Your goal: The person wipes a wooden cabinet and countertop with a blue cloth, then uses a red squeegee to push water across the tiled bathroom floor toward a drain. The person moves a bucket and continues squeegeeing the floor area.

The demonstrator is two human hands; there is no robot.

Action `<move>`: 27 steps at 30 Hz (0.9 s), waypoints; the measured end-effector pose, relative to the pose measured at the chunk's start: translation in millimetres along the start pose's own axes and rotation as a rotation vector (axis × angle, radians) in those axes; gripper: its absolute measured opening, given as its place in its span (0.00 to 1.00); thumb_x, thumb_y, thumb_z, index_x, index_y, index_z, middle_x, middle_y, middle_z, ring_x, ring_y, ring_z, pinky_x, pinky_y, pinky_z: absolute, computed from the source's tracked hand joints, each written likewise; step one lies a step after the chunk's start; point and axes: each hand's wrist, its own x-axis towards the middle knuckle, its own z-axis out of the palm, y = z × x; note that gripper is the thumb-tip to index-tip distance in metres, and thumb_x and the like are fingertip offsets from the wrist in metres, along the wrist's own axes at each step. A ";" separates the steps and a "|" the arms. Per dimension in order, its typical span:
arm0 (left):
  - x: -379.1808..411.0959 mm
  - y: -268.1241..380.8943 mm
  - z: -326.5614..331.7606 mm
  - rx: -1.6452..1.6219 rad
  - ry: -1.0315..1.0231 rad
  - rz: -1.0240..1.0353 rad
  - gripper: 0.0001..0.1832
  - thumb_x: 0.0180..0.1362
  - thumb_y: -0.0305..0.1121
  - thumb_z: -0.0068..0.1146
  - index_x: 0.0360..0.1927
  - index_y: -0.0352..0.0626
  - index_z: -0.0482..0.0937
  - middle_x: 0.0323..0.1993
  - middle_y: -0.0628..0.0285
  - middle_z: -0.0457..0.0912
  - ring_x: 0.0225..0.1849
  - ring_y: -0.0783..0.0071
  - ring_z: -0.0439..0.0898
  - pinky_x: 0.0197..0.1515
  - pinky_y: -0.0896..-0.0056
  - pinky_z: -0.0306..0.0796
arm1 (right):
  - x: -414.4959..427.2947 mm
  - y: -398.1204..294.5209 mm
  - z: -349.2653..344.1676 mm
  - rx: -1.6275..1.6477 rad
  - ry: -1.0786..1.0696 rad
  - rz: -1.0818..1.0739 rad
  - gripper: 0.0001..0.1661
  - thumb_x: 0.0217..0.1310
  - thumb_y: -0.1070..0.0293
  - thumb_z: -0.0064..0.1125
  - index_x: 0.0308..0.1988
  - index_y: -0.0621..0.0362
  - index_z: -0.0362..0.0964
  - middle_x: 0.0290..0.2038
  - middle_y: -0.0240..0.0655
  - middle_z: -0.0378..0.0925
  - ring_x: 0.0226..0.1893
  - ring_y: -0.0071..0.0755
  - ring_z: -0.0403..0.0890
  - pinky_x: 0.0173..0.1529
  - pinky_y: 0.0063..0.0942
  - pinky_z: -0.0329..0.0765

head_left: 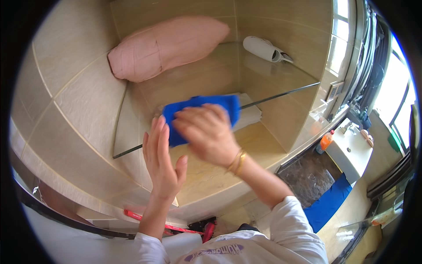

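Note:
A blue cloth (201, 102), folded into a rough rectangle, lies across the front edge of a glass shelf (280, 94) in a tiled niche. My right hand (207, 135) is over the cloth, blurred, with its fingers bent toward the cloth's left part. Whether those fingers grip the fabric or only press on it is hard to see. Beside the cloth's left edge, my left hand (163, 158) points upward with straight fingers and the thumb apart; nothing shows in it. Part of the cloth is hidden behind my right hand.
A pink fabric bundle (168, 49) and a white tubular object (262, 49) rest on the shelf. White folded material (249, 115) lies below it. At right are a washbasin (352, 148), an orange-labelled bottle (324, 142) and another blue cloth (329, 204). A red pole (132, 214) leans low.

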 end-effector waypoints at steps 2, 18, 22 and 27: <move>16.2 6.4 1.4 0.164 -0.104 -0.010 0.30 0.53 0.39 0.49 0.57 0.37 0.58 0.56 0.56 0.64 0.58 0.61 0.61 0.59 0.56 0.49 | -13.0 31.7 -22.6 -0.142 0.025 0.053 0.21 0.33 0.75 0.50 0.37 0.54 0.70 0.41 0.32 0.72 0.45 0.31 0.71 0.55 0.37 0.58; 16.9 1.3 42.5 0.362 0.049 -0.025 0.18 0.44 0.29 0.57 0.42 0.50 0.73 0.44 0.75 0.74 0.43 0.77 0.70 0.47 0.73 0.53 | -49.3 6.4 32.2 -0.455 0.302 0.122 0.20 0.50 0.74 0.46 0.45 0.49 0.70 0.50 0.33 0.70 0.52 0.31 0.68 0.61 0.32 0.50; 16.8 0.9 34.2 0.393 0.013 0.013 0.21 0.44 0.31 0.59 0.45 0.50 0.71 0.46 0.75 0.73 0.44 0.78 0.69 0.48 0.72 0.52 | -70.7 70.2 -10.7 -0.637 0.335 0.314 0.25 0.45 0.75 0.48 0.49 0.55 0.67 0.50 0.39 0.69 0.54 0.38 0.66 0.61 0.39 0.49; 25.7 16.9 37.4 0.356 -0.050 0.009 0.23 0.46 0.31 0.56 0.49 0.48 0.69 0.47 0.72 0.72 0.44 0.76 0.69 0.51 0.71 0.54 | -72.7 106.8 -54.9 -0.618 0.454 0.452 0.31 0.40 0.78 0.42 0.51 0.61 0.63 0.53 0.41 0.66 0.57 0.41 0.62 0.62 0.41 0.49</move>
